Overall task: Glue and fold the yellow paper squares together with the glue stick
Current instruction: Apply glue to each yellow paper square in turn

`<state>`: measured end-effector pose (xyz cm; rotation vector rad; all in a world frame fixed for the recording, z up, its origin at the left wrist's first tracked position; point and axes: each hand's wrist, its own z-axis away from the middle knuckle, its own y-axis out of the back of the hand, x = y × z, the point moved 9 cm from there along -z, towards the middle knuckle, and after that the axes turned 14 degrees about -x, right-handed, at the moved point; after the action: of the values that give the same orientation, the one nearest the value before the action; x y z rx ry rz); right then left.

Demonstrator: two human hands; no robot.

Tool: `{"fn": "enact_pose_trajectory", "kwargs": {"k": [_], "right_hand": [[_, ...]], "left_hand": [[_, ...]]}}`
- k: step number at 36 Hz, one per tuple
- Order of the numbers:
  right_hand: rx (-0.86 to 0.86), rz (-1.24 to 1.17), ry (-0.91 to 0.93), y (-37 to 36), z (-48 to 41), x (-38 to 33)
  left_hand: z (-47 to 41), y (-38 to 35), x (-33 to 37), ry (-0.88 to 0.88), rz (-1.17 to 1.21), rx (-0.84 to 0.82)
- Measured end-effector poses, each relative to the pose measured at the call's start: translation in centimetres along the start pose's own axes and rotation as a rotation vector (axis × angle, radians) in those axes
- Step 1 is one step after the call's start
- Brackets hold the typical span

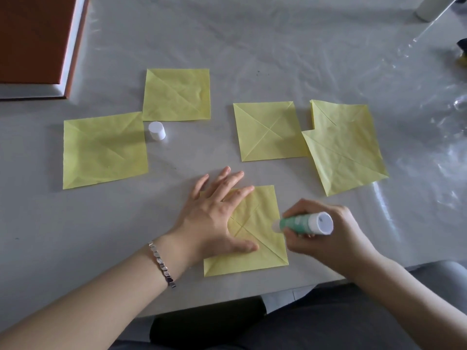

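The near yellow paper square with crossed fold lines lies flat on the grey desk. It is close to the front edge, right in front of the person. The left hand lies on the left part of it with straight, spread fingers. Its grip is released and it only presses down, most likely so the thin paper cannot slide or curl while the glue goes on.

The right hand has its grip wrapped round the green and white glue stick. The stick is tipped over sideways, and its pale glue end is at the right edge of the square. I cannot tell if it touches the paper. The flat white bottom of the stick points up at the camera. I think the gluing is only starting, because no shiny glue shows on the paper.

The small white round cap stands farther back on the left, well apart from the hands. That leaves the glue end bare and keeps the cap out of the way. Just beside the cap lie two more creased yellow paper squares, which meet at a corner. On the right lie other creased yellow paper squares, and some of them overlap. They are all spread out flat, probably waiting for their turn.

A thin clear plastic sheet covers the desk, maybe to keep glue off it. A flat brown board with a white rim sits in the far left corner
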<state>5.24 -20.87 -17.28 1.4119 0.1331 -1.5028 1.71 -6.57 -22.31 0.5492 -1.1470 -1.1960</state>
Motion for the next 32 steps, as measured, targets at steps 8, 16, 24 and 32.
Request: {"fn": "enact_pose_trajectory", "kwargs": {"k": [8,16,24,32], "right_hand": [[0.021,0.038,-0.027,-1.0,-2.3,0.2],[-0.065,0.055,0.030,-3.0,0.9,0.8],[-0.098,0.054,0.023,-2.8,1.2,0.3],[0.004,0.048,0.045,-1.0,-2.7,-0.9]], "left_hand": [[-0.2,-0.6,-0.3,0.035,-0.119,-0.094],[-0.2,-0.6,-0.3,0.025,-0.104,-0.116],[-0.1,-0.6,-0.1,0.015,-0.083,-0.131],[0.1,-0.2,0.2,-0.023,-0.030,-0.078]]}}
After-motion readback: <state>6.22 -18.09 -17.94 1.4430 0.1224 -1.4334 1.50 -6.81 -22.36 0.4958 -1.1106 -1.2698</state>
